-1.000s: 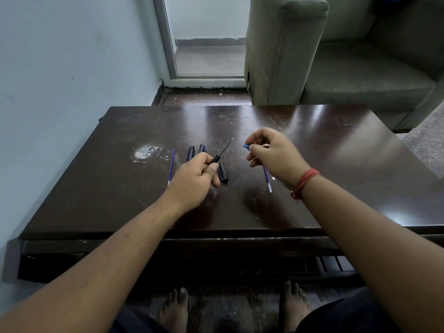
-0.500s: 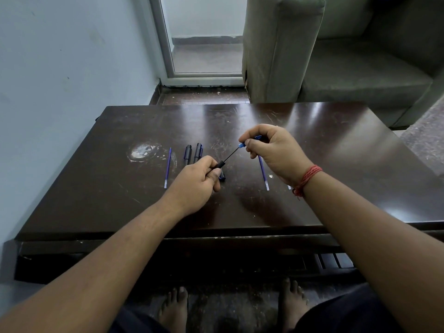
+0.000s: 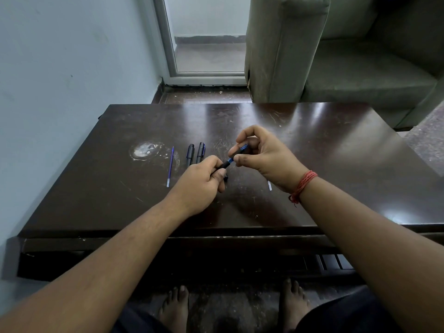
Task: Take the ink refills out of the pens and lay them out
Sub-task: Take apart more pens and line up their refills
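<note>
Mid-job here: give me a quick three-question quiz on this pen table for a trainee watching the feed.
1. True or false: the blue refill left of the two black pens lies loose on the table, with no hand touching it.
2. Multiple choice: what does the left hand grip? A) a black pen barrel B) a red thread C) nothing
3. Fill in: the right hand pinches a ____-coloured piece at the end of the black pen barrel.

Key: 1 true; 2 A; 3 blue.
</note>
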Action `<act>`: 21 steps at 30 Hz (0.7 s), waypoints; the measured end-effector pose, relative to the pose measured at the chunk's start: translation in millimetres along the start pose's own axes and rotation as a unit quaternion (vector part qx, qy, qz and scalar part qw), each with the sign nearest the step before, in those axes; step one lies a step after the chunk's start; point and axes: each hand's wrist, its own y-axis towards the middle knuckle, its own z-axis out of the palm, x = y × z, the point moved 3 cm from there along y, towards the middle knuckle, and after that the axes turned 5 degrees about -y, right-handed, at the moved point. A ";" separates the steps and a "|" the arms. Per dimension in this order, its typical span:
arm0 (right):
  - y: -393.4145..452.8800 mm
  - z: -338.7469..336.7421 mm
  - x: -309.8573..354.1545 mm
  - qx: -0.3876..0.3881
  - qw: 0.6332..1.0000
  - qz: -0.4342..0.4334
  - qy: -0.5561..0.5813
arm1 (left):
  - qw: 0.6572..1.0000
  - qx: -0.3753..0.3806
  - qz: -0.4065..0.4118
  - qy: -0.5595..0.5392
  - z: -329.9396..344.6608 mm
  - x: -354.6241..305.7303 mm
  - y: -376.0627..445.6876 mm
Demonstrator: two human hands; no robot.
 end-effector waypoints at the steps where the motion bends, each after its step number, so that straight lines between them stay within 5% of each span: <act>1: 0.1 0.3 -0.3 -0.001 1.000 -0.002 0.003 | 1.000 -0.002 0.001 -0.003 -0.1 0.1 0.3; 21: -0.3 -4.5 1.9 0.000 0.995 0.011 -0.099 | 0.999 -0.030 0.042 0.002 3.8 -6.5 0.4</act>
